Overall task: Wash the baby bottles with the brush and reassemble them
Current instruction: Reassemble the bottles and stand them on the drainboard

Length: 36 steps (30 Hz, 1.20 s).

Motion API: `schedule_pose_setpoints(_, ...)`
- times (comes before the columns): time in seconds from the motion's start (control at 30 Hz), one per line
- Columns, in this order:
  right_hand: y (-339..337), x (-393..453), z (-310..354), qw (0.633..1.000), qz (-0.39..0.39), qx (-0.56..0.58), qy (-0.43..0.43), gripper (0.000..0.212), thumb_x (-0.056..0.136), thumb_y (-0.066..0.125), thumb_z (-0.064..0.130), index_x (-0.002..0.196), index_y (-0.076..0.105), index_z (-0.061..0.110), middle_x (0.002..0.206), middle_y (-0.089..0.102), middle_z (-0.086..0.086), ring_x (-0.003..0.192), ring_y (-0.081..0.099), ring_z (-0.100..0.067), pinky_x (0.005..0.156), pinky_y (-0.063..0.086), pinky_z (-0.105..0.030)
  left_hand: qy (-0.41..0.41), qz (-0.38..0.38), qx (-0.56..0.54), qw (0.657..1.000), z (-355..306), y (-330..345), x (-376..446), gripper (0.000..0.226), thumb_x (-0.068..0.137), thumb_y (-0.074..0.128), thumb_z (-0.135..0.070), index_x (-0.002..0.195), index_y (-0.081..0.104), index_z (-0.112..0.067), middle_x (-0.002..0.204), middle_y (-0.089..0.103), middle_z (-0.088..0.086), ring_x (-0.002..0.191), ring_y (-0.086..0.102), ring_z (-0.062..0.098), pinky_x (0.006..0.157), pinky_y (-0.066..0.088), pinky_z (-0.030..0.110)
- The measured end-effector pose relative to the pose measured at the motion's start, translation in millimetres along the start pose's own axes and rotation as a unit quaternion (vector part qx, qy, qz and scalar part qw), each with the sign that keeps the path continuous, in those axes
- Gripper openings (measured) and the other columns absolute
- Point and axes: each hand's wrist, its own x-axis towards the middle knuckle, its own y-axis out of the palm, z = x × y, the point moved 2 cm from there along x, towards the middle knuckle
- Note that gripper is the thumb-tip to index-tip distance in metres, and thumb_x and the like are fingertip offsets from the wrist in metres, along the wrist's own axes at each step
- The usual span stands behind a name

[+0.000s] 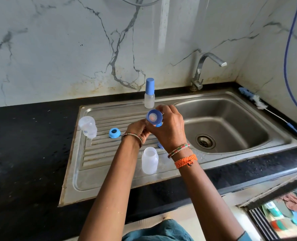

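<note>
Above the steel drainboard [99, 160], my right hand [168, 129] holds a blue screw ring [153, 117] with a pale teat seated in it, its underside facing me. My left hand [138, 130] pinches the teat from below, fingers closed. An open translucent bottle [150, 160] stands upright near the front of the drainboard. A second open bottle [88, 126] leans at the left. A loose blue ring [114, 133] lies between them. A capped, assembled bottle [149, 93] stands at the back. The bottle brush [260, 106] lies on the sink's right rim.
The sink basin [231, 119] with its drain [205, 140] is to the right, under a chrome tap [202, 70]. A small blue part [160, 145] peeks out beneath my right wrist. Black wet counter [27, 153] surrounds the sink; a blue hose [288, 49] hangs on the right wall.
</note>
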Motion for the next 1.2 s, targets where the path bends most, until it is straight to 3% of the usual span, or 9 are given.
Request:
schedule_pose_setpoints(0.2,-8,9,-5,1.0,0.018,0.012,0.004,0.045,0.075,0.078,0.021,0.112,0.059,0.004,0.107,0.057,-0.012,0.089,0.053,-0.019,0.066,0.033,-0.015,0.033,0.094,-0.04,0.994,1,2,-8,0.02,0.09,0.046,0.01,0.081,0.058,-0.004,0.061,0.068,0.007,0.063,0.065,0.013,0.059,0.057,0.02)
schedule_pose_setpoints(0.33,-6,10,-7,0.998,0.051,0.04,-0.007,0.042,0.081,0.073,0.019,0.114,0.053,0.005,0.108,0.06,-0.01,0.088,0.053,-0.015,0.065,0.031,-0.005,-0.005,0.141,-0.086,0.986,-1,1,-13,0.011,0.093,0.053,-0.007,0.086,0.06,-0.005,0.069,0.071,0.008,0.064,0.07,0.014,0.06,0.058,0.022)
schedule_pose_setpoints(0.47,-8,11,-5,0.991,0.118,0.06,-0.031,0.046,0.08,0.073,0.016,0.122,0.056,0.009,0.113,0.063,-0.008,0.095,0.058,-0.015,0.083,0.048,-0.023,-0.009,0.128,-0.1,0.987,-4,-5,-12,0.007,0.089,0.055,-0.001,0.085,0.059,-0.005,0.068,0.071,0.009,0.061,0.07,0.014,0.058,0.058,0.022)
schedule_pose_setpoints(0.57,-13,17,-11,0.969,0.199,0.142,0.044,0.034,0.085,0.068,0.02,0.119,0.062,0.016,0.112,0.064,0.0,0.094,0.063,-0.011,0.085,0.054,-0.028,-0.014,0.127,-0.117,0.985,-4,-9,-9,0.01,0.09,0.052,0.002,0.083,0.059,-0.002,0.066,0.07,0.01,0.059,0.07,0.015,0.057,0.057,0.022)
schedule_pose_setpoints(0.7,-12,21,-22,0.969,0.13,0.175,0.115,0.012,0.084,0.065,0.006,0.092,0.069,0.015,0.081,0.066,0.005,0.076,0.065,-0.011,0.07,0.057,-0.025,0.002,0.152,-0.035,0.988,-5,-8,-5,0.012,0.093,0.053,-0.009,0.087,0.062,-0.004,0.077,0.07,0.01,0.065,0.07,0.014,0.064,0.057,0.022)
schedule_pose_setpoints(0.87,-5,19,-23,0.977,0.038,0.144,0.151,0.008,0.08,0.066,0.004,0.087,0.069,0.005,0.075,0.067,-0.003,0.067,0.063,-0.014,0.066,0.055,-0.024,0.093,0.105,0.083,0.987,-8,1,-3,0.021,0.095,0.052,-0.025,0.096,0.062,-0.007,0.087,0.066,0.009,0.075,0.065,0.015,0.069,0.056,0.024)
schedule_pose_setpoints(0.93,-4,20,-26,0.97,0.025,0.168,0.176,0.007,0.08,0.065,0.004,0.086,0.068,0.007,0.076,0.068,-0.006,0.072,0.068,-0.021,0.07,0.058,-0.031,0.227,0.06,0.224,0.946,-11,5,-5,0.016,0.09,0.059,-0.009,0.104,0.066,-0.006,0.086,0.066,0.006,0.07,0.062,0.007,0.06,0.053,0.016)
schedule_pose_setpoints(1.03,-4,20,-28,0.964,0.063,0.19,0.177,0.012,0.08,0.065,0.002,0.09,0.07,0.007,0.081,0.07,-0.007,0.077,0.07,-0.021,0.075,0.059,-0.037,0.419,-0.013,0.408,0.811,-14,9,-10,0.023,0.081,0.063,0.002,0.1,0.071,-0.008,0.089,0.068,-0.001,0.08,0.063,0.009,0.069,0.052,0.014)
schedule_pose_setpoints(1.2,-12,18,-24,0.971,0.031,0.181,0.152,0.013,0.076,0.068,0.0,0.087,0.072,0.006,0.074,0.07,-0.003,0.066,0.066,-0.011,0.07,0.058,-0.025,0.484,-0.059,0.423,0.764,-9,14,-13,0.015,0.081,0.063,0.002,0.094,0.07,-0.004,0.092,0.069,0.008,0.083,0.062,0.014,0.064,0.042,0.002)
